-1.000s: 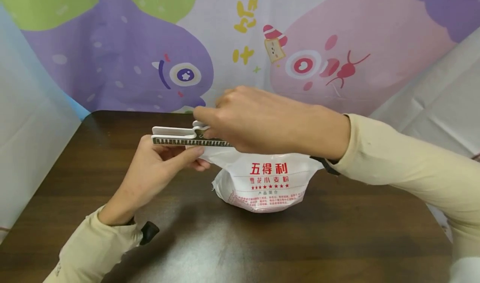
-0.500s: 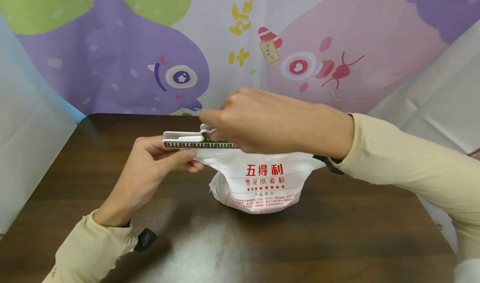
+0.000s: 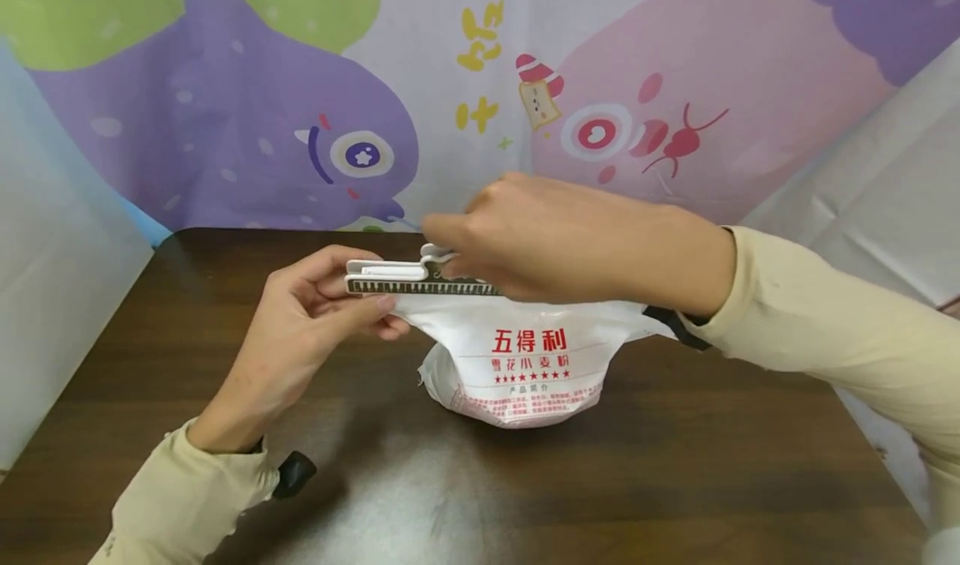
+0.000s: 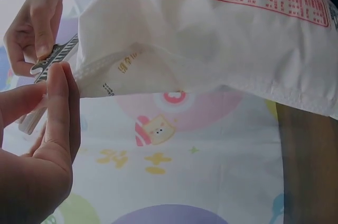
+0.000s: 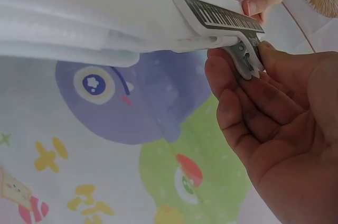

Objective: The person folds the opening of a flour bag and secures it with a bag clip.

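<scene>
A white flour bag [image 3: 531,365] with red print is at the middle of the table, its top edge drawn out sideways. Along that top edge lies a white bag clip [image 3: 397,287] with a dark piano-key pattern. My right hand [image 3: 570,236] pinches the clip's handles between thumb and fingers; the right wrist view shows these handles [image 5: 243,60] and the bag's folded edge at the clip. My left hand [image 3: 300,319] pinches the bag's left top corner, beside the clip's left end. In the head view, my right hand covers the clip's right part.
The dark wooden table [image 3: 360,482] spreads around the bag. Behind it hangs a cloth backdrop [image 3: 465,173] with cartoon figures, with pale sheets at both sides. A black strap end [image 3: 296,473] sticks out by the left sleeve.
My right hand and the clip have shifted right along the bag's top edge. My left hand keeps the corner, and more of its index finger shows behind the clip's end.
</scene>
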`<state>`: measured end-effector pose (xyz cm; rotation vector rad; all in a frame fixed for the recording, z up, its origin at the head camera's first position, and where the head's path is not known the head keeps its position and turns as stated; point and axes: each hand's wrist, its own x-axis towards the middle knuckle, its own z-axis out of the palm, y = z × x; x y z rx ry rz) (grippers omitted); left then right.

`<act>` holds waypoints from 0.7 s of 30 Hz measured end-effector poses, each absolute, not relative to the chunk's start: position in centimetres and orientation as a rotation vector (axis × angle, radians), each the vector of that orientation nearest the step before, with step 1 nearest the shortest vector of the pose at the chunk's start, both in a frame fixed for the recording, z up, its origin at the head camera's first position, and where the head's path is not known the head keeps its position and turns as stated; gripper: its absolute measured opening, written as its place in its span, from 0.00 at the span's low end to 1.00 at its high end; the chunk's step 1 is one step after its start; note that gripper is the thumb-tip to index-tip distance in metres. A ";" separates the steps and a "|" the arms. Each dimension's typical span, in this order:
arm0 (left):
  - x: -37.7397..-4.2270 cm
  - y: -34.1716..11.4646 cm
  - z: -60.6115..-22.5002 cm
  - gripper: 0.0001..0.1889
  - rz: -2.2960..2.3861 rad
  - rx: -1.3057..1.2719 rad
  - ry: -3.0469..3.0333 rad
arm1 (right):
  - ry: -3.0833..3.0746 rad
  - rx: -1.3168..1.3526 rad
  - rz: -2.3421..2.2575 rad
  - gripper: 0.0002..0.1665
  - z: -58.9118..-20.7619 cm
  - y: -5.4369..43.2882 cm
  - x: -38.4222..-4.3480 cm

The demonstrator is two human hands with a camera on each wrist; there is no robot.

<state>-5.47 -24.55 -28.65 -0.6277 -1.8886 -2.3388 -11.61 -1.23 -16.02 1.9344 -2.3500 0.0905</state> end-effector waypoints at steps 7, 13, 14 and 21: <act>-5.4 -24.5 -28.6 0.18 -2.344 -0.654 -1.882 | -2.364 1.907 0.049 0.11 -16.5 -0.9 -11.6; -5.4 -24.4 -28.5 0.16 -2.313 -0.673 -1.912 | -2.411 1.888 -0.039 0.09 -16.4 -0.8 -11.1; -5.4 -24.5 -28.5 0.16 -2.302 -0.679 -1.918 | -2.423 1.889 -0.049 0.08 -16.4 -0.9 -11.1; -5.2 -24.7 -28.2 0.17 -2.215 -0.676 -1.998 | -2.458 1.864 -0.170 0.06 -16.1 -1.1 -10.7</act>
